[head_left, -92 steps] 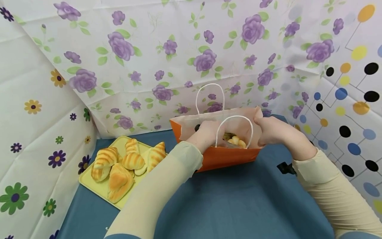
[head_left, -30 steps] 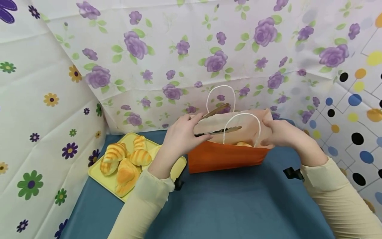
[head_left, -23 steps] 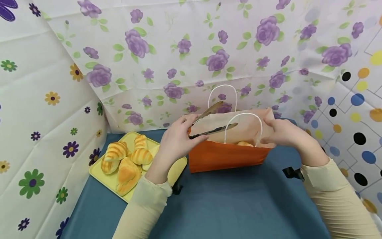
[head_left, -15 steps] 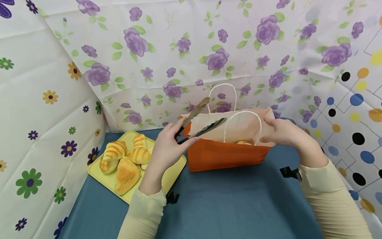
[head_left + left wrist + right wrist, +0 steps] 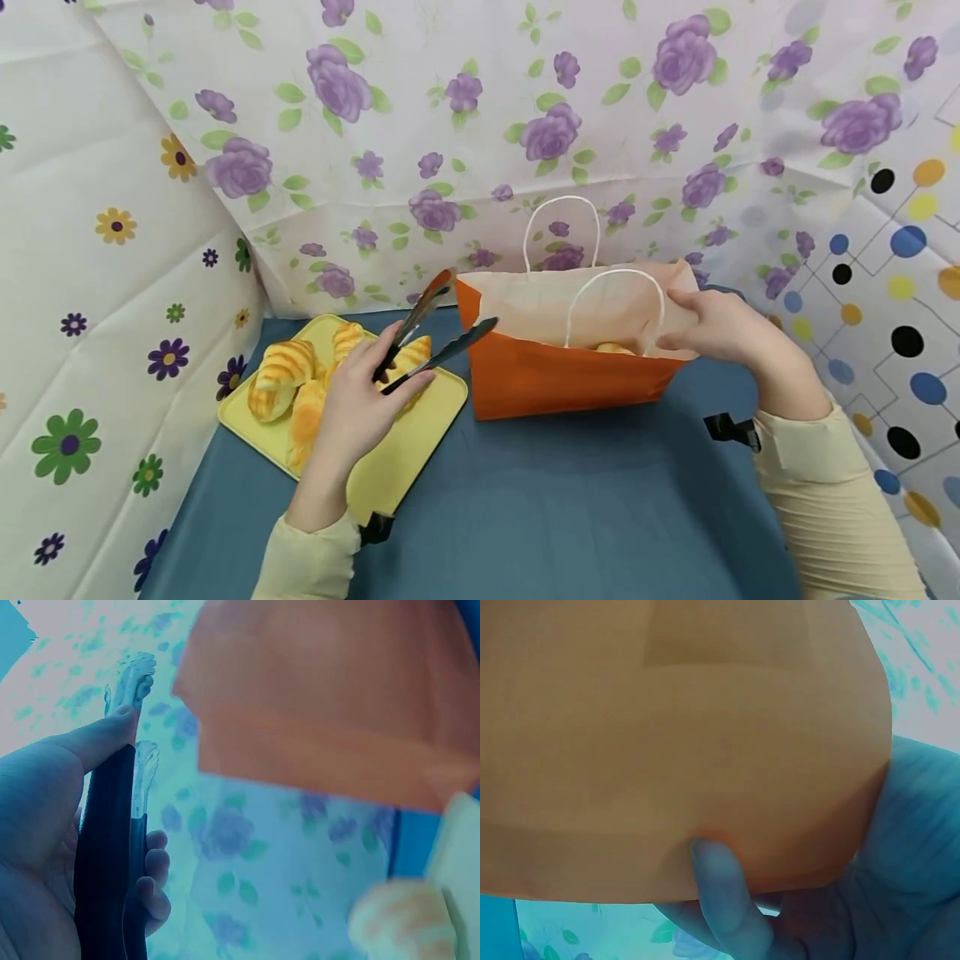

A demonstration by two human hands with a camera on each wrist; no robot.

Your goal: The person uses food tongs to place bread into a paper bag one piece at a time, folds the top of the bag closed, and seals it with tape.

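Note:
My left hand point(image 5: 356, 417) grips a pair of kitchen tongs point(image 5: 459, 342) by the black handles, tips spread and nothing between them. It hovers over the yellow tray point(image 5: 420, 442), where several bread rolls point(image 5: 285, 367) lie, some partly covered by the hand. In the left wrist view, thumb and fingers wrap the tongs' handle point(image 5: 105, 847). My right hand point(image 5: 723, 329) pinches the right edge of an orange paper bag point(image 5: 570, 383), which stands with its mouth open. Inside the bag, a piece of bread point(image 5: 613, 347) shows; the rest is hidden.
Two white handles stand up from the bag, the front handle point(image 5: 617, 272) arching over its mouth. A blue cloth point(image 5: 555, 508) covers the table. Flowered sheeting point(image 5: 375, 242) hangs close behind, with a dotted sheet point(image 5: 900, 358) at the right.
The left hand has come out of the bag with the tongs and moved left and nearer, over the tray. The right hand stays on the bag's edge.

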